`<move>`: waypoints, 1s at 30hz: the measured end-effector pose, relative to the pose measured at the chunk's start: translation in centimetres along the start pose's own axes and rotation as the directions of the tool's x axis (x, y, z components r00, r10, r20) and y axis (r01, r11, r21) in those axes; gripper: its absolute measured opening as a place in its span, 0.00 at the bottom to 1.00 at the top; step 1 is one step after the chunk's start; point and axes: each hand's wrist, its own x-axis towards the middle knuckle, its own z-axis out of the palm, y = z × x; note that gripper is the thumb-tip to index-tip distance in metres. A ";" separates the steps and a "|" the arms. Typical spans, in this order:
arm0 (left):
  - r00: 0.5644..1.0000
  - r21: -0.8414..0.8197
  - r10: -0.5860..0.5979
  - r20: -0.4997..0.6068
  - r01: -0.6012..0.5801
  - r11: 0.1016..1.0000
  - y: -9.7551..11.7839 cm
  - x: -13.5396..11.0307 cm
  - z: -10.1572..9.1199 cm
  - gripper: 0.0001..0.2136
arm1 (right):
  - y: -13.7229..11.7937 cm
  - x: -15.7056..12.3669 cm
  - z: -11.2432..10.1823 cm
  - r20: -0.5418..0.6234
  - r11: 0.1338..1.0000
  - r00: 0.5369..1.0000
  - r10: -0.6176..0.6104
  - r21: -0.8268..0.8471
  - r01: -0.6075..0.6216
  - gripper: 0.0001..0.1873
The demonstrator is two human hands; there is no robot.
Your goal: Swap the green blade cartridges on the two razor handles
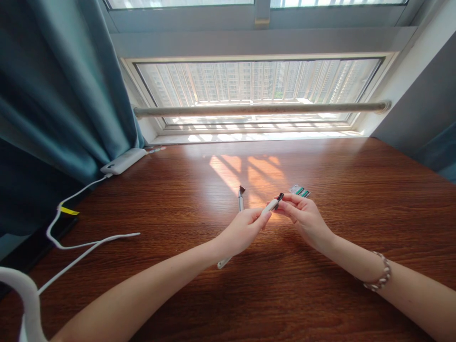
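Observation:
My left hand [244,230] is closed around a slim white stick with a black end [270,206], whose exact kind I cannot make out. At that black end, the fingertips of my right hand [302,216] pinch the same piece. Just beyond my left hand lies a razor-like tool [241,199] with a silvery handle and a dark head. Under my left wrist a pale rounded handle end [223,262] pokes out; whether it belongs to that tool is hidden. Behind my right hand sits a small clear pack [299,191] with green-and-dark strips.
Brown wooden table [320,294] under both hands. At the left, a white power strip or adapter [123,161] rests by the blue curtain [71,85], its white cable [96,243] looping over the table. A curved white stand [28,294] is at lower left. The window [249,85] and rail [263,110] lie beyond.

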 end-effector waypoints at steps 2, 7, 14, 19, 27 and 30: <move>1.000 0.016 -0.013 0.022 0.013 1.000 -0.1 0.0 0.0 0.19 | -0.2 0.2 -0.1 -0.019 1.000 1.000 -0.004 0.027 0.005 0.09; 0.991 0.036 -0.108 0.075 0.105 0.994 -0.2 -0.2 0.1 0.17 | -2.1 1.5 -1.3 -0.143 0.995 0.987 -0.079 0.046 0.086 0.09; 0.991 0.025 -0.097 0.086 0.096 0.995 -1.1 -0.8 1.1 0.14 | -5.3 3.9 -5.4 -0.326 0.977 0.929 -0.175 0.059 0.205 0.09; 0.983 -0.098 -0.136 0.127 0.149 0.984 -1.6 -0.8 2.4 0.16 | -5.3 3.9 -5.8 -0.257 0.995 0.962 -0.095 -0.020 0.093 0.17; 0.998 0.187 -0.060 -0.010 0.061 0.980 -0.7 3.1 4.0 0.24 | -6.3 2.8 -4.4 -0.125 0.979 0.989 -0.082 -0.198 0.056 0.21; 0.996 0.292 -0.046 -0.075 0.066 0.954 -0.6 5.8 4.1 0.24 | -6.8 2.4 -4.3 -0.066 0.974 0.996 -0.053 -0.223 0.037 0.23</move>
